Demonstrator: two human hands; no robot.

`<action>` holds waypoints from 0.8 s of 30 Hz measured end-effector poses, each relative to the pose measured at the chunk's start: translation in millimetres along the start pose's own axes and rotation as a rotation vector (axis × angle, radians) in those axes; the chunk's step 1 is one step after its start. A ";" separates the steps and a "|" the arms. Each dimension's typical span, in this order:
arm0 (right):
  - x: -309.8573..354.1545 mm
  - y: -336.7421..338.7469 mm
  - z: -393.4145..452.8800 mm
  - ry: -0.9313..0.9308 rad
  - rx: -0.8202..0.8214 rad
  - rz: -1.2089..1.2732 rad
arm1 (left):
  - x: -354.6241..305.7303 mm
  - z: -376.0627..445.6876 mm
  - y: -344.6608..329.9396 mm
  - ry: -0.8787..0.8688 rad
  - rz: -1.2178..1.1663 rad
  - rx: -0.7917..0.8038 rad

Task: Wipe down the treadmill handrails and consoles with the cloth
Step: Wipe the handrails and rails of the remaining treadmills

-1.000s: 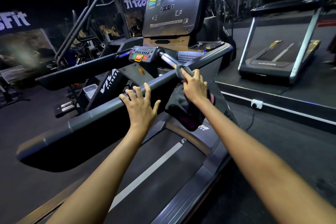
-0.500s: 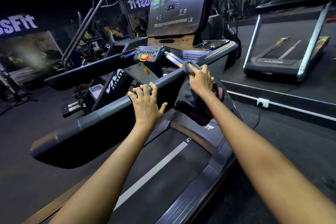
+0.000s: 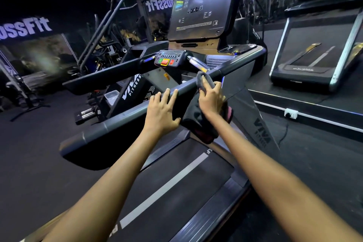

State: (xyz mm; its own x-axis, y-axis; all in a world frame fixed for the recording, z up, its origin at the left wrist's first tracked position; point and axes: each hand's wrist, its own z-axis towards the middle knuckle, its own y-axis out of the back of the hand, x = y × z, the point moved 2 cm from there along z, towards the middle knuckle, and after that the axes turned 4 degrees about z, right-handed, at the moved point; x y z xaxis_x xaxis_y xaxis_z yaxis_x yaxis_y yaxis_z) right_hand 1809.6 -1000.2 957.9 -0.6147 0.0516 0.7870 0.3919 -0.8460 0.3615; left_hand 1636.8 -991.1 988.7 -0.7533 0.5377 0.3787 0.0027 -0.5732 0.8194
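I stood on the treadmill (image 3: 176,188), its belt running away under my arms, in a dark gym with a second treadmill (image 3: 314,61) off to my right and a stair machine (image 3: 117,25) to my left. Ahead rose the big console screen (image 3: 200,4), and below it sat the smaller control panel (image 3: 169,60) with its green, yellow and red buttons. Neither had the cloth anywhere on it, so I judged the consoles were yet to be wiped, along with the far handrail (image 3: 110,74) on the other side of the belt. The near handrail (image 3: 125,120) crossed in front of me, slanting up towards the console. My left hand (image 3: 162,112) rested on it with the fingers laid straight over the top of the rail, grasping nothing, only steadying me. Just beside it, further up the rail, my right hand (image 3: 212,98) clutched the dark grey cloth (image 3: 198,120) against the bar; one end of the cloth was wrapped over the rail under my fingers and the rest hung down below my wrist, showing a reddish edge. By my reckoning I was partway up this one rail, and the stretch from the cloth to the console remained.
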 end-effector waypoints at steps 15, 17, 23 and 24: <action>15.4 -19.5 -45.4 0.035 -0.052 0.006 | 53.8 -44.7 8.4 0.037 -0.025 -0.031; 22.4 -25.5 -69.0 0.182 -0.032 -0.025 | 49.8 -45.1 5.1 0.067 -0.005 -0.035; 1.5 -23.8 -57.8 0.294 -0.040 0.038 | 47.0 -51.2 8.8 0.052 0.010 -0.036; 8.7 -25.8 -59.3 0.212 -0.076 0.049 | 46.8 -53.6 9.3 0.049 0.023 -0.035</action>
State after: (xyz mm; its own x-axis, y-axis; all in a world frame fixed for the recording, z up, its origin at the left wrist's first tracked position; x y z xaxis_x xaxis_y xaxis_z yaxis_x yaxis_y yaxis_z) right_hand 1753.5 -1009.4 925.8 -0.7296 -0.0963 0.6771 0.3771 -0.8826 0.2808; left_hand 1566.3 -1004.4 990.9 -0.7846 0.4939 0.3747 -0.0024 -0.6069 0.7948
